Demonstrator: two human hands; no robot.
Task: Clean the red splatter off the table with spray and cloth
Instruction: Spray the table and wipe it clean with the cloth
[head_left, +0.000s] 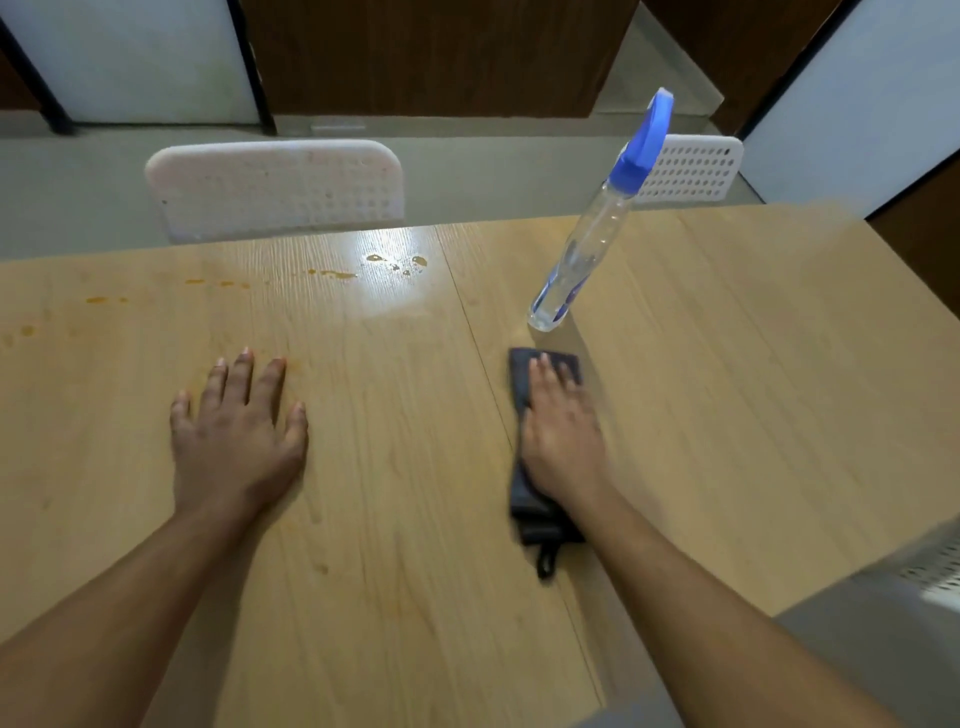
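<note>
Lying flat under right hand (563, 431) fingers (544, 371): cloth (519, 374)

Light tan wood-grain table (395, 519), fine darker streaks running away from the body, one thin dark seam just left of the right hand (563, 436). Dark grey cloth (524, 499) under that hand, black loop at its near end. Beyond its fingertips, clear spray bottle (582, 260) with bright blue trigger head and blue inside. Orange-red splatter (337, 274) in dots and smears well beyond the left hand (239, 436). White chairs (275, 187) farther off, backs patterned with rows of small holes.
</note>
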